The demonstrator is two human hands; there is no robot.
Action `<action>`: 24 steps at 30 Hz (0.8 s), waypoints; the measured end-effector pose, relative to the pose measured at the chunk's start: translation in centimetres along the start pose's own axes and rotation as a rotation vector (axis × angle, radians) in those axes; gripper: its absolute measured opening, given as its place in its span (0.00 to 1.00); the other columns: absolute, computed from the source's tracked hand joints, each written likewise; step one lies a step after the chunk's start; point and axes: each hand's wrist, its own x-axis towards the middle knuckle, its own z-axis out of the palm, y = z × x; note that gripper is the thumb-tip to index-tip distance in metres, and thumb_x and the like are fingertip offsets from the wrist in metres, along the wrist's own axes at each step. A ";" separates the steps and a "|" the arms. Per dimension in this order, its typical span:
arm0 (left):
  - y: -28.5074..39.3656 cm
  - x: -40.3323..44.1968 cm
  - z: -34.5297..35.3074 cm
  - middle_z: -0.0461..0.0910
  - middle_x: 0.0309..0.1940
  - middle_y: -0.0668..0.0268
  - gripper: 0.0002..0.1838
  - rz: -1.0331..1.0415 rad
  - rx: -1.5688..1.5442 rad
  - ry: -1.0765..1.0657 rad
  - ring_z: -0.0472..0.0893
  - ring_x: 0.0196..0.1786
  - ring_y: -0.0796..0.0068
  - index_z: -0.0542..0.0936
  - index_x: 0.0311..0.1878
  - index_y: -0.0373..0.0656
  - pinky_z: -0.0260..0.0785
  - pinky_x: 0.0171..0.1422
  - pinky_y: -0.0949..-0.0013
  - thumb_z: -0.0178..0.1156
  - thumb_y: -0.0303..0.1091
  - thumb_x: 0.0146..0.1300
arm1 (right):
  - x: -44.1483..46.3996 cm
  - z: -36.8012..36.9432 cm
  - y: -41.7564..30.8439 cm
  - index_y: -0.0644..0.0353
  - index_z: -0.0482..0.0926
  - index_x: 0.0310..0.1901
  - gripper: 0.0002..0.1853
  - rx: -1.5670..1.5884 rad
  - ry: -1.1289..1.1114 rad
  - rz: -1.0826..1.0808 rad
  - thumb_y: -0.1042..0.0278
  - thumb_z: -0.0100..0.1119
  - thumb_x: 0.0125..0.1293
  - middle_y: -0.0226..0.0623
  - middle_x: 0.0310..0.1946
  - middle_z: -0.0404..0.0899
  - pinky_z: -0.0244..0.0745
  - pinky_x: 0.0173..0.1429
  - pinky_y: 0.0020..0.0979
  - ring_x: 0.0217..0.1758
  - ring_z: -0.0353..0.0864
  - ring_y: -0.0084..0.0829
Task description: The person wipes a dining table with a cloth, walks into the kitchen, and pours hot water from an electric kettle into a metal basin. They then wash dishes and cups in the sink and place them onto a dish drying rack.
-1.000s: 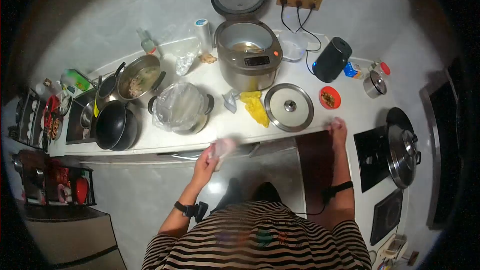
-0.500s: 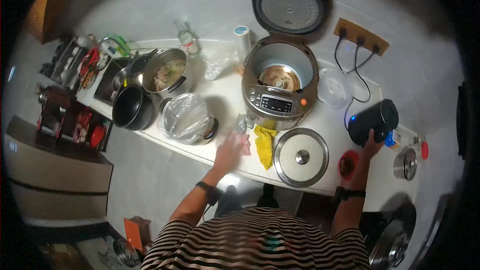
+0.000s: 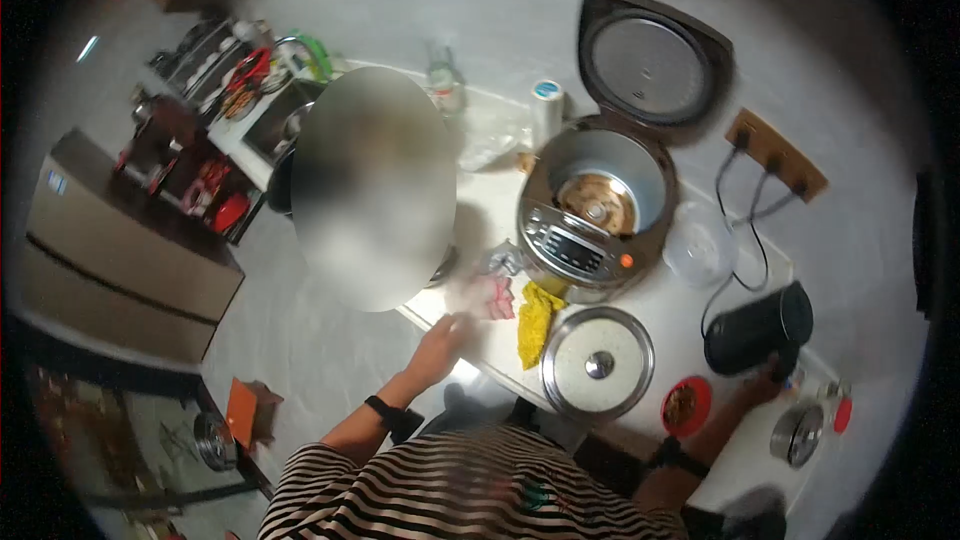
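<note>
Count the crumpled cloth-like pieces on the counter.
3: grey piece by the rice cooker, pink piece near the left hand, yellow piece beside the round lid. Blur at left may hide others.

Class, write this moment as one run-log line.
left hand: beside pink item, contact blurred | right hand: at black appliance, grip unclear | rice cooker: lid raised

Left hand (image 3: 440, 348) smeared at front edge of counter (image 3: 490, 210) | right hand (image 3: 768, 378) murky, contact with black appliance (image 3: 758, 330) unreadable | grey blur (image 3: 375, 190) swallowing dark pot (image 3: 281, 187)!
</note>
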 end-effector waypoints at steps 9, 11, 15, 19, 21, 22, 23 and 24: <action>-8.0 -9.4 -0.6 0.64 0.58 0.55 0.23 -0.283 0.016 -0.001 0.64 0.60 0.52 0.67 0.57 0.47 0.60 0.64 0.58 0.53 0.25 0.56 | 1.2 -5.3 -11.9 0.67 0.74 0.50 0.25 -0.334 -0.131 -0.336 0.56 0.62 0.57 0.44 0.45 0.76 0.68 0.49 0.33 0.43 0.75 0.34; -10.7 -11.7 -0.4 0.65 0.58 0.54 0.23 -0.345 0.008 -0.011 0.65 0.59 0.53 0.68 0.57 0.47 0.61 0.63 0.58 0.53 0.27 0.57 | -0.6 -6.0 -17.7 0.69 0.73 0.50 0.27 0.016 -0.113 -0.028 0.55 0.62 0.56 0.45 0.45 0.76 0.69 0.49 0.34 0.43 0.75 0.35; -17.6 -18.7 0.6 0.71 0.52 0.54 0.22 -0.513 -0.028 -0.096 0.70 0.56 0.54 0.69 0.56 0.46 0.64 0.59 0.58 0.53 0.32 0.57 | 2.9 -6.5 -18.5 0.71 0.74 0.47 0.26 0.334 -0.184 -0.067 0.54 0.63 0.56 0.42 0.46 0.75 0.69 0.50 0.29 0.46 0.74 0.33; -23.4 -28.0 0.7 0.77 0.45 0.53 0.20 -0.742 -0.172 -0.098 0.75 0.49 0.55 0.73 0.53 0.45 0.67 0.55 0.59 0.54 0.37 0.55 | -3.9 -7.4 -29.0 0.68 0.74 0.47 0.22 0.459 -0.167 -0.199 0.59 0.62 0.57 0.35 0.38 0.74 0.64 0.36 0.23 0.30 0.68 0.22; -27.0 -33.8 1.5 0.78 0.43 0.55 0.21 -0.813 -0.226 -0.071 0.77 0.47 0.56 0.73 0.53 0.46 0.68 0.54 0.59 0.53 0.37 0.55 | -5.9 -7.7 -31.7 0.66 0.75 0.47 0.20 0.562 -0.296 -0.213 0.61 0.61 0.58 0.32 0.33 0.72 0.61 0.32 0.22 0.26 0.62 0.19; -29.3 -36.9 2.0 0.78 0.43 0.55 0.21 -0.839 -0.213 -0.110 0.77 0.47 0.56 0.73 0.53 0.46 0.68 0.54 0.60 0.53 0.37 0.55 | -9.4 -7.8 -34.6 0.65 0.75 0.46 0.18 0.625 -0.349 -0.270 0.62 0.61 0.59 0.29 0.28 0.68 0.59 0.29 0.21 0.24 0.59 0.18; -31.7 -39.5 2.4 0.78 0.43 0.55 0.21 -0.862 -0.200 -0.148 0.77 0.47 0.56 0.73 0.53 0.46 0.68 0.54 0.60 0.53 0.37 0.54 | -15.0 -8.5 -39.3 0.64 0.74 0.44 0.18 0.497 -0.312 -0.209 0.60 0.62 0.58 0.29 0.29 0.68 0.59 0.29 0.21 0.23 0.60 0.19; -33.4 -41.8 2.4 0.78 0.43 0.55 0.21 -0.888 -0.196 -0.190 0.77 0.47 0.56 0.73 0.53 0.46 0.68 0.54 0.61 0.52 0.37 0.54 | -20.6 -9.2 -44.1 0.63 0.74 0.43 0.19 0.371 -0.284 -0.146 0.58 0.62 0.57 0.28 0.29 0.69 0.60 0.28 0.21 0.23 0.61 0.20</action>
